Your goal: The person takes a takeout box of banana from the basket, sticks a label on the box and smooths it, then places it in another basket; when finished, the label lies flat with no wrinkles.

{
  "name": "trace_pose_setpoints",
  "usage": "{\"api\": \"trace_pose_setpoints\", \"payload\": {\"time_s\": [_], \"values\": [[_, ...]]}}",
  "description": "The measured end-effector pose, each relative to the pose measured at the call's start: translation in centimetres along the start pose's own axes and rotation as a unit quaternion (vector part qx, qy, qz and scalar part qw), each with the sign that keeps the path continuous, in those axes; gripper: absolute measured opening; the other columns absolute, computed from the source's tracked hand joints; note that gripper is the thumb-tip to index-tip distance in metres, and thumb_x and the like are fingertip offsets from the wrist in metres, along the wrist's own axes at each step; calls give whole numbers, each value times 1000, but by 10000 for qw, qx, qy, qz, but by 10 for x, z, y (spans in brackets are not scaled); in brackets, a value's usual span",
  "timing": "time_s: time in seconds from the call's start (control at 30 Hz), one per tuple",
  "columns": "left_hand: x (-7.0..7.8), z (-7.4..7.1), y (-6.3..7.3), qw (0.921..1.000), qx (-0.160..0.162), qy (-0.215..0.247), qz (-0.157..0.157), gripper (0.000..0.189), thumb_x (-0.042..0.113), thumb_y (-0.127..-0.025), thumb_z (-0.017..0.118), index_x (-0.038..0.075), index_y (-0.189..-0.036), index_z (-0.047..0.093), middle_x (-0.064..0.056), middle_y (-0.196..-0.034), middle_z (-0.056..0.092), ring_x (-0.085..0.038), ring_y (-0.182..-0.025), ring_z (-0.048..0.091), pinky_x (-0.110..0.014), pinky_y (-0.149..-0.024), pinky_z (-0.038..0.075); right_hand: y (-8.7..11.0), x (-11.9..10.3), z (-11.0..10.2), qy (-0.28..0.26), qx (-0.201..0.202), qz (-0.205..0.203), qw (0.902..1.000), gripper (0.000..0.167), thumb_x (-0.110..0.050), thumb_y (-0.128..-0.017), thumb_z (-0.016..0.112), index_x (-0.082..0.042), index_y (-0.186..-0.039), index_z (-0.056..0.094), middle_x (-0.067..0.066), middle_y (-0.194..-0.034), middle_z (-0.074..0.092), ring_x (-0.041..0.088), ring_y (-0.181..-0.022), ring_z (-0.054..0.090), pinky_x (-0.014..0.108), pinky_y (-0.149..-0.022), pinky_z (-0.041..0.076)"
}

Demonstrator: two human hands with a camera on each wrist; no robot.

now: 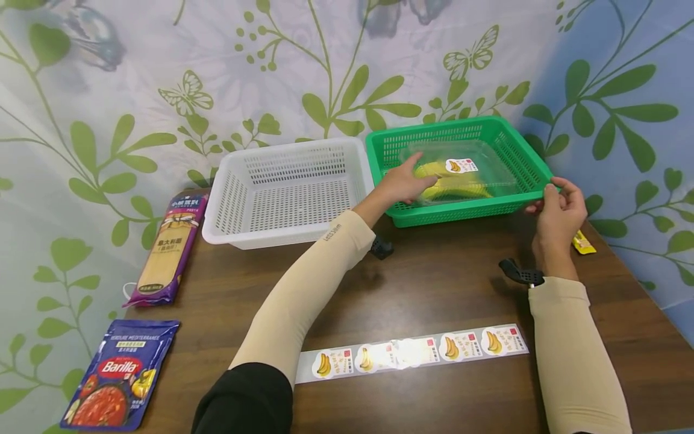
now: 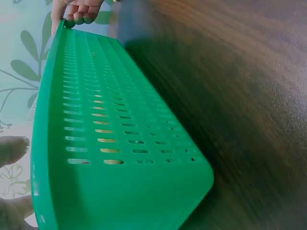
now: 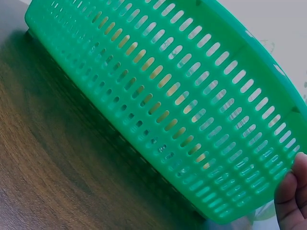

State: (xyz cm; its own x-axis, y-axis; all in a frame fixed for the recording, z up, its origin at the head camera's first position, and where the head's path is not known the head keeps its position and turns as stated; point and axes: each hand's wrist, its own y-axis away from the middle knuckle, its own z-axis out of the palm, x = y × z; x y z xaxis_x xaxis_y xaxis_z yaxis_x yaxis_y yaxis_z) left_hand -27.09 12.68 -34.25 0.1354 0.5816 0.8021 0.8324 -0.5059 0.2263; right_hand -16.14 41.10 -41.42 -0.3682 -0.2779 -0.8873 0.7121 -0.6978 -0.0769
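A green plastic basket stands at the back right of the table. Inside lies a clear plastic box holding yellow bananas, with a banana sticker on its lid. My left hand is over the basket's left side, thumb and index finger stretched out beside the box's left end. Its fingers show past the basket rim in the left wrist view. With thumb and fingers, my right hand grips the rim at the basket's right front corner.
A white basket stands left of the green one. Along the front lies a strip of banana stickers. A spaghetti packet and a blue Barilla pouch lie at left. Something small and yellow lies by the right edge.
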Motion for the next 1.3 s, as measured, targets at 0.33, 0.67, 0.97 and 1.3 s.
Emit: {"api": "trace_pose_setpoints", "payload": {"time_s": [0.33,0.67,0.97,1.3], "values": [[-1,-1,5,9996,179,-233,41,72,33,-103,59,21,-164,22,-14,-119,67,-21,-71,70,-39,-74,58,1,0,2,-97,-140,0,9999,27,-6,-97,68,-2,-124,62,11,-82,55,17,-57,55,23,-51,53],[2,2,21,9725,876,-2060,648,63,34,-104,56,10,-159,37,-11,-96,73,-15,-62,55,-28,-64,47,-5,7,0,-119,-84,47,9999,29,-7,-97,69,-3,-125,62,11,-82,55,17,-57,55,23,-50,53],[-5,-2,70,9653,837,-2084,1328,54,36,-105,55,15,-154,46,-8,-80,67,-13,-55,42,-31,-66,44,-8,3,-1,178,-144,-175,9996,26,-7,-97,69,-1,-121,64,11,-77,54,17,-52,57,23,-49,53],[-45,-7,144,9472,1634,-1944,1955,49,30,-101,64,12,-146,56,-3,-145,58,-18,-130,57,-33,-107,44,-12,3,-9,4229,-39,-1937,8852,34,-27,-106,44,-6,-119,68,-15,-117,35,2,-104,36,30,-97,30]]}}
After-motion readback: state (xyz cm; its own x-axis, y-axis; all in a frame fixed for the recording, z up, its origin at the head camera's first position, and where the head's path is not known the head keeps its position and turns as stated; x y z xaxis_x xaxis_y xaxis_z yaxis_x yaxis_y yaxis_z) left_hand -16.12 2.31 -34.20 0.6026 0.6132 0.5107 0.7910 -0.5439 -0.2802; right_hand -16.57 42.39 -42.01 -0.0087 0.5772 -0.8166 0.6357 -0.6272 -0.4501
